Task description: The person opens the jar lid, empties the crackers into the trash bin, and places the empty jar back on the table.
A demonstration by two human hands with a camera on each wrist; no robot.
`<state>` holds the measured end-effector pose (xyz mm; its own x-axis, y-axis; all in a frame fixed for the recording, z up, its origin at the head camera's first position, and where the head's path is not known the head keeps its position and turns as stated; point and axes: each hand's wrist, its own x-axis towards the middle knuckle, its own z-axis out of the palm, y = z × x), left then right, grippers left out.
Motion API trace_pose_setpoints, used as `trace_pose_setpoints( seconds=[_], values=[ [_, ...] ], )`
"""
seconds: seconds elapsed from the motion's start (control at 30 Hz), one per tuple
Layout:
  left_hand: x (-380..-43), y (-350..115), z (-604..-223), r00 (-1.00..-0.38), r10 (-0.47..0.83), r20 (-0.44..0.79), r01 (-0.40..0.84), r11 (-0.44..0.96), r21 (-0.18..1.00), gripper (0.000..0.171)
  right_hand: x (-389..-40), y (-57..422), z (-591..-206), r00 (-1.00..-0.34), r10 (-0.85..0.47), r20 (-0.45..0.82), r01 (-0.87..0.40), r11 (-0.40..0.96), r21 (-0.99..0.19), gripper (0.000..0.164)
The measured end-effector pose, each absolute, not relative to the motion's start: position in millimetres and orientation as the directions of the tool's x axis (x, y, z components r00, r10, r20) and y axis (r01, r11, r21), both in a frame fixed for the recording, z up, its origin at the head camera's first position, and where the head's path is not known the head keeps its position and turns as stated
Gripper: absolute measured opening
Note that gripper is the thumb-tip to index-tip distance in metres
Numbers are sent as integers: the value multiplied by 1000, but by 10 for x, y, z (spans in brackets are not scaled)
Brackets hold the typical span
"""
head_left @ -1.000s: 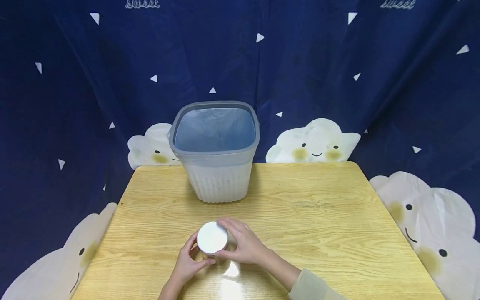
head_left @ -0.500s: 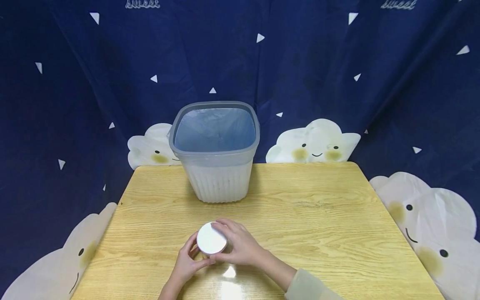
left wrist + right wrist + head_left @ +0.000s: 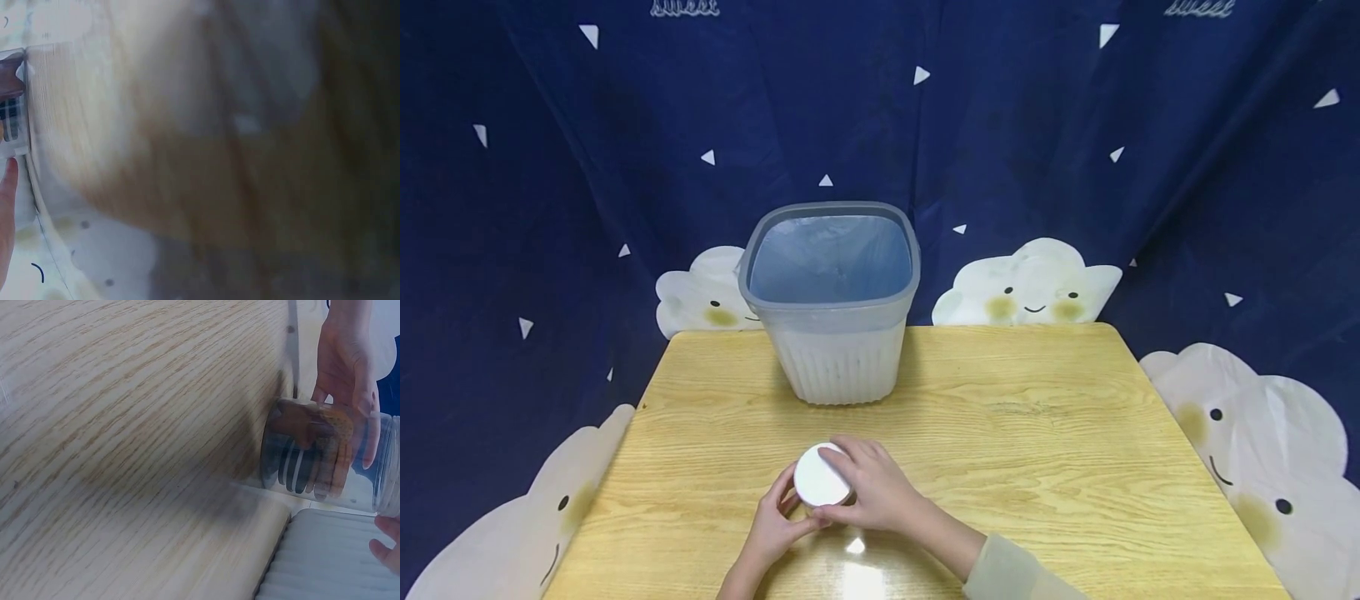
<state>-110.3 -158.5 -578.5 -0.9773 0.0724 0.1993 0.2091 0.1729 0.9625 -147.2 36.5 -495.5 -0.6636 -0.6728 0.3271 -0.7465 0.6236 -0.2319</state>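
Note:
A clear jar [image 3: 362, 494] with a white lid [image 3: 814, 479] stands on the wooden table between both hands. Through its wall, in the right wrist view, dark-and-white sandwich cookies [image 3: 297, 467] and brown biscuits show. The left hand [image 3: 773, 523] curls its fingers and thumb around the jar's body from the left. From the right, the right hand [image 3: 880, 497] grips the lid, a finger lying partly over its top and the thumb at its near edge. In the left wrist view, the jar [image 3: 11, 119] is cut off at the left edge.
Behind the jar, a whitish ribbed bin [image 3: 842, 358] with a grey rim stands near the table's far edge. The wood-grain table [image 3: 1022, 467] stretches to either side. A dark blue curtain [image 3: 1015, 108] with clouds and triangles hangs around it.
The right hand has shifted slightly left and its finger now reaches farther over the lid, as its thumb slid left along the near edge. The left hand stays in place.

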Motion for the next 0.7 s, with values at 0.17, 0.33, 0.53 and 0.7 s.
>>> trace_pose_setpoints(
  seconds=[0.17, 0.33, 0.53, 0.7],
  values=[
    [-1103, -1581, -5783, -986, 60, 155, 163, 157, 974, 86, -1484, 365, -4940, -649, -688, 325, -759, 616, -211, 77],
    [-1105, -1582, -5790, -985, 66, 159, 168, 156, 973, 86, -1513, 370, -4936, -638, -702, 316, -769, 605, -208, 76],
    [-1109, -1576, -5758, -990, 61, 130, 138, 156, 978, 87, -1554, 384, -4928, -617, -728, 298, -786, 581, -210, 76],
    [-1077, -1546, -5631, -991, 47, 123, 129, 176, 976, 86, -1606, 403, -4895, -578, -764, 286, -815, 533, -226, 74]
  ],
)
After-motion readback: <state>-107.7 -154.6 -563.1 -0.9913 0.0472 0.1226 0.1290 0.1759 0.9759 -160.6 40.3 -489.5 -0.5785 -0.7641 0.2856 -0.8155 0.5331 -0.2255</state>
